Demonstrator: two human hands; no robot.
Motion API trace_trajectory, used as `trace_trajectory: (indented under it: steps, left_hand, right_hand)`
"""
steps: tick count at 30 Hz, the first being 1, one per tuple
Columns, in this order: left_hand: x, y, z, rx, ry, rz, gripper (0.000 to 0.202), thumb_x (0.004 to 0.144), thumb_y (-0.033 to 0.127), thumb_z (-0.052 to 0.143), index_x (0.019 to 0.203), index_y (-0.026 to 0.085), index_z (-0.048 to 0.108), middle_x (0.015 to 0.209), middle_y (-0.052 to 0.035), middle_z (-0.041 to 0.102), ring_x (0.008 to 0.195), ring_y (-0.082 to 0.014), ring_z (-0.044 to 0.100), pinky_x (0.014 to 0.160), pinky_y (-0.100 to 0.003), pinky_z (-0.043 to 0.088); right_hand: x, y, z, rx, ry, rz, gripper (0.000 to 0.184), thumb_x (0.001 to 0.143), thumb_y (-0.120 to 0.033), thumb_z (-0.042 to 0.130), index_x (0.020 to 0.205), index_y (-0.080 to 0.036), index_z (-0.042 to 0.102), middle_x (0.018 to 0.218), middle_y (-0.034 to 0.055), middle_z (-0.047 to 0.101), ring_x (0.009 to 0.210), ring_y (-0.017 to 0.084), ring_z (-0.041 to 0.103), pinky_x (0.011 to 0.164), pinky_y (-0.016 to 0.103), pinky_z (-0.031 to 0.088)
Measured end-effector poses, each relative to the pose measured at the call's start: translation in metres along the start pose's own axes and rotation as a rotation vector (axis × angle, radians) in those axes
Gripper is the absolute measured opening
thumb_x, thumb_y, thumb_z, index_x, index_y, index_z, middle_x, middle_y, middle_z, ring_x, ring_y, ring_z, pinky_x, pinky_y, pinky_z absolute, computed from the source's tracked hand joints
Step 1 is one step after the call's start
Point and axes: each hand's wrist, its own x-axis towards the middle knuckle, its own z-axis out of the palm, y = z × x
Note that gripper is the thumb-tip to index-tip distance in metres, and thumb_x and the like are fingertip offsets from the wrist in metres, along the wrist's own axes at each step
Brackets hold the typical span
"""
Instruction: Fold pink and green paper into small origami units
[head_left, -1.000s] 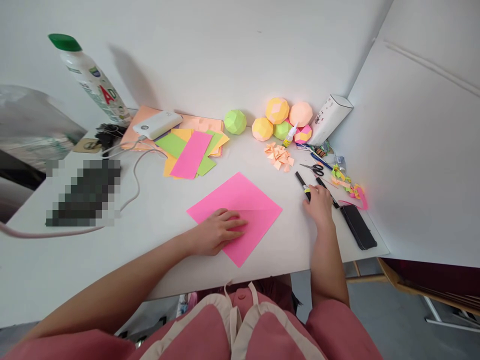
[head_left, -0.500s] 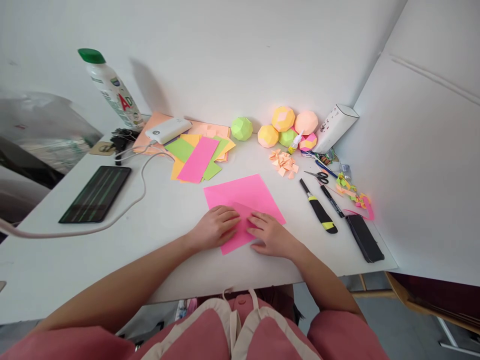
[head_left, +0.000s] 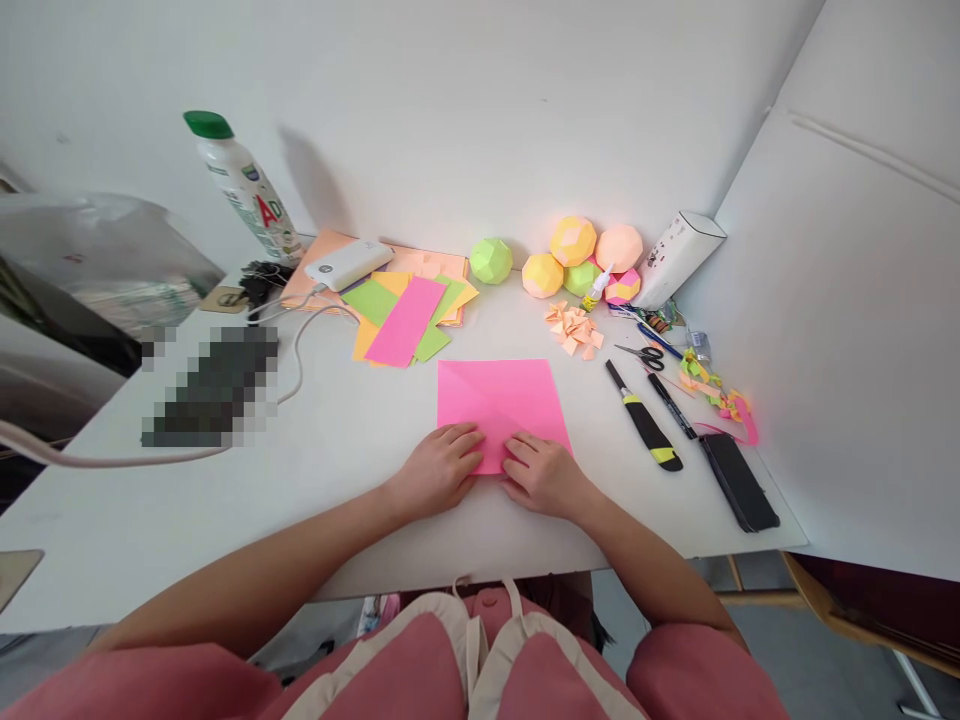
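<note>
Now pink sheet (head_left: 501,400) flat on bench (head_left: 337,480), left of utility knife (head_left: 643,416), turned square since second ago. Right hand (head_left: 544,475), then at knife, now left of it on sheet; left hand (head_left: 439,468) farther left, likewise. Each grip open, palm down, pressing, holding nothing. Knife lies free.

Both hands lie flat with palms down, close together in front of the body. The left hand (head_left: 439,468) is spread wide, and its fingers (head_left: 463,438) point forward and a little to the right. The right hand (head_left: 546,476) is spread flat too, and its fingers point forward and a little to the left. The fingertips of the two hands are near each other but do not touch. The left arm (head_left: 285,560) is bare and comes in long from the lower left. The right arm (head_left: 652,570) is bare too and bends in from the lower right.
</note>
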Motion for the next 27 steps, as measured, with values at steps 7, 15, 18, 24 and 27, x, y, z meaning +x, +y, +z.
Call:
trace_trajectory:
  steps: [7,15,18,24,27]
  left_hand:
    - [0.009,-0.032,-0.036,-0.870,0.048,-0.706,0.031,0.076,0.048,0.067,0.079,0.017,0.071,0.073,-0.0023,0.070,0.065,-0.0178,0.064,0.056,-0.026,0.049]
    - [0.009,-0.054,-0.037,-1.485,0.186,-0.587,0.030,0.069,0.030,0.080,0.095,0.019,0.070,0.099,-0.0082,0.072,0.090,-0.0201,0.066,0.081,-0.033,0.052]
    - [0.010,-0.051,-0.036,-1.459,0.195,-0.543,0.034,0.071,0.026,0.078,0.103,0.020,0.068,0.105,-0.0088,0.070,0.095,-0.0210,0.066,0.084,-0.034,0.053]
    - [0.010,-0.046,-0.035,-1.260,0.243,-0.521,0.033,0.074,0.031,0.076,0.104,0.018,0.068,0.104,-0.0083,0.070,0.097,-0.0218,0.064,0.085,-0.036,0.051]
    - [0.010,-0.042,-0.035,-1.179,0.225,-0.543,0.025,0.076,0.038,0.073,0.088,0.017,0.070,0.091,-0.0064,0.070,0.085,-0.0208,0.065,0.077,-0.035,0.052]
  right_hand:
    - [-0.029,0.055,-0.032,0.685,0.103,0.589,0.015,0.082,-0.032,0.062,0.085,-0.020,0.070,0.089,0.0048,0.073,0.081,0.019,0.068,0.073,0.034,0.057]
    - [-0.027,0.067,-0.043,1.431,0.467,0.990,0.031,0.062,-0.040,0.081,0.065,-0.017,0.059,0.057,-0.0034,0.062,0.045,0.009,0.053,0.040,0.022,0.048]
    - [-0.024,0.067,-0.042,1.470,0.520,1.022,0.035,0.060,-0.041,0.082,0.064,-0.018,0.056,0.052,-0.0047,0.059,0.040,0.008,0.050,0.033,0.019,0.042]
    - [-0.028,0.073,-0.047,1.482,0.652,1.048,0.039,0.060,-0.046,0.081,0.074,-0.020,0.055,0.049,-0.0083,0.056,0.037,0.007,0.049,0.032,0.017,0.041]
    - [-0.029,0.074,-0.048,1.485,0.693,1.050,0.038,0.060,-0.045,0.081,0.075,-0.021,0.054,0.051,-0.0077,0.058,0.037,0.007,0.050,0.032,0.017,0.041]
